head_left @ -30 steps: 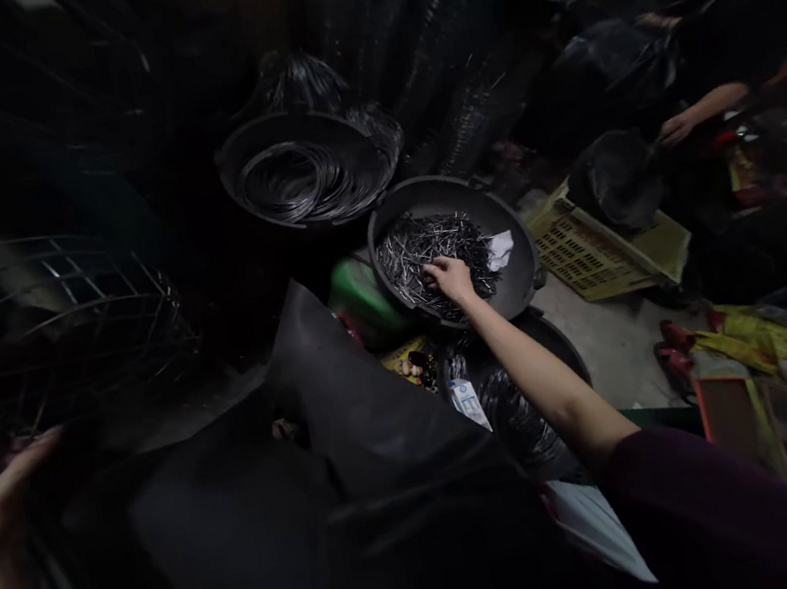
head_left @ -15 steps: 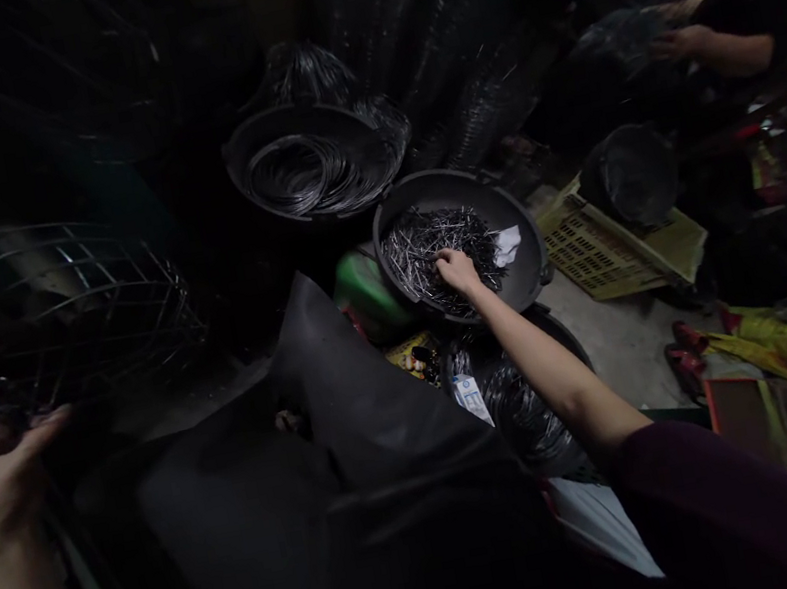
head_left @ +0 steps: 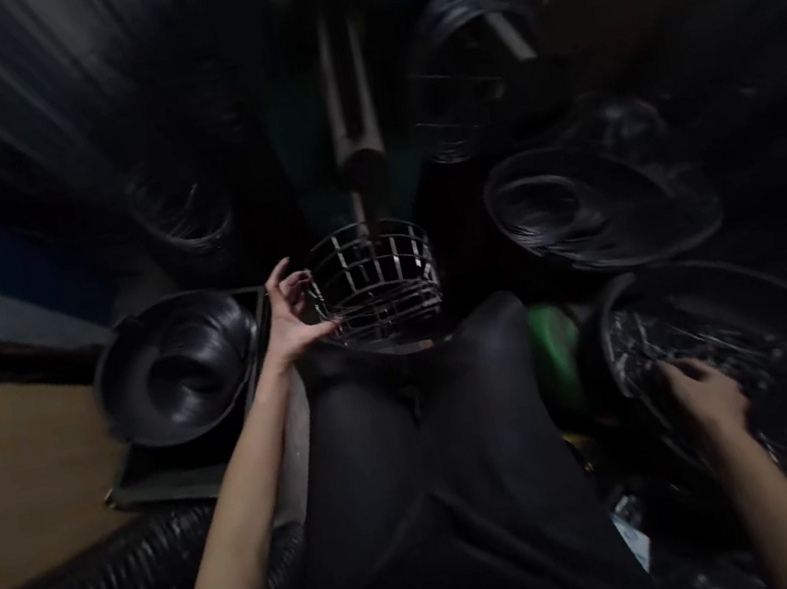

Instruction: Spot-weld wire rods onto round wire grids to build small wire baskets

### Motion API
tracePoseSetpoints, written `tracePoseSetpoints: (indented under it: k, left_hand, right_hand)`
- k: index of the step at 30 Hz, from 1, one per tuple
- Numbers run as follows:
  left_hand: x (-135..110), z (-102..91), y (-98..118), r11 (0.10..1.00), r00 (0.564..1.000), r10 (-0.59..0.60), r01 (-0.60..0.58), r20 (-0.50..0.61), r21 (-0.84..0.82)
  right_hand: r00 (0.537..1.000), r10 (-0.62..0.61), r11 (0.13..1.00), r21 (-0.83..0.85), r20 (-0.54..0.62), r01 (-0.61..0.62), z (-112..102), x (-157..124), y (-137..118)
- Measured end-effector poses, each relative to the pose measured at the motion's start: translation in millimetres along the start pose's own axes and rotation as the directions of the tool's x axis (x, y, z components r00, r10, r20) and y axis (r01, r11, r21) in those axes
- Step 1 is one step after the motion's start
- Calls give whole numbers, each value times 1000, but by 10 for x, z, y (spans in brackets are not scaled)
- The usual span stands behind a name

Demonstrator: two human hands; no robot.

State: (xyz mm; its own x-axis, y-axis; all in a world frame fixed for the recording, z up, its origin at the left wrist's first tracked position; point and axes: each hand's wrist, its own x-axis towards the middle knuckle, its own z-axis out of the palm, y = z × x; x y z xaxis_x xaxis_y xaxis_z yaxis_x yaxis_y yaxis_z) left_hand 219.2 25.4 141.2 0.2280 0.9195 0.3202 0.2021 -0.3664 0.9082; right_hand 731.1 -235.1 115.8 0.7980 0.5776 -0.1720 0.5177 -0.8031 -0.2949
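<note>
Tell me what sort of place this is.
Probably a small metal workshop, though the picture is dim and blurred: a machine stands over a wire basket by the left hand, and a basin holds what looks like coiled wire.

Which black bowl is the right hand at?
The lower-right bowl, beside the green thing: the right hand is at its messy metal pile. The upper-right bowl and left bowl hold round wire coils instead.
</note>
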Motion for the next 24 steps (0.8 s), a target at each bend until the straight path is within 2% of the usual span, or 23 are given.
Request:
tracePoseSetpoints:
  k: [3,5,6,7,8,10,11,12,13,15,16,18,20,22,24]
  left_hand:
    - [-171,-38,188,983,986,169,-170,14,73]
    - [-221,-12,366,949,962,267,-274,62,154]
    - [-223,19,458,927,949,297,-313,105,206]
    - [-213,60,546,904,939,308,-339,155,261]
    - [-196,108,628,881,932,298,-351,205,318]
    - [-162,212,761,840,927,243,-348,286,415]
    - [-151,258,810,825,926,216,-343,311,449]
    - [-145,295,846,813,923,199,-343,330,471]
    - [-143,321,870,803,918,193,-350,345,482]
    - [-148,337,884,792,909,197,-369,368,487]
    - [-152,329,879,788,905,201,-377,375,486]
    - [-157,293,853,786,907,203,-376,370,490]
    - [-155,250,824,791,917,193,-355,348,498]
    - [-147,223,806,807,930,178,-324,320,494]
    - [-130,219,799,826,938,172,-304,302,474]
  right_hand:
    - [993,80,973,224,-92,-57,-176,-188,-320]
    - [999,-44,898,437,-27,51,-301,-472,-737]
    - [990,-134,825,559,41,89,-347,-637,-991]
    - [963,-245,744,659,117,109,-377,-800,-1260]
    - [901,-368,693,714,228,102,-387,-948,-1530]
    - [717,-563,663,743,411,95,-357,-1173,-2025]
    - [639,-626,662,738,448,131,-323,-1247,-2230]
    - [592,-677,650,733,437,202,-282,-1297,-2399]
    - [571,-723,627,715,388,308,-239,-1331,-2532]
    - [533,-819,542,595,214,594,-158,-1369,-2697]
    - [483,-865,483,479,133,733,-124,-1382,-2738]
    - [334,-940,342,205,72,917,-68,-1408,-2770]
    - [208,-973,209,-9,99,978,-25,-1426,-2773]
    - [142,-983,126,-141,114,982,5,-1427,-2780]
    - [101,-991,79,-220,93,972,17,-1406,-2802]
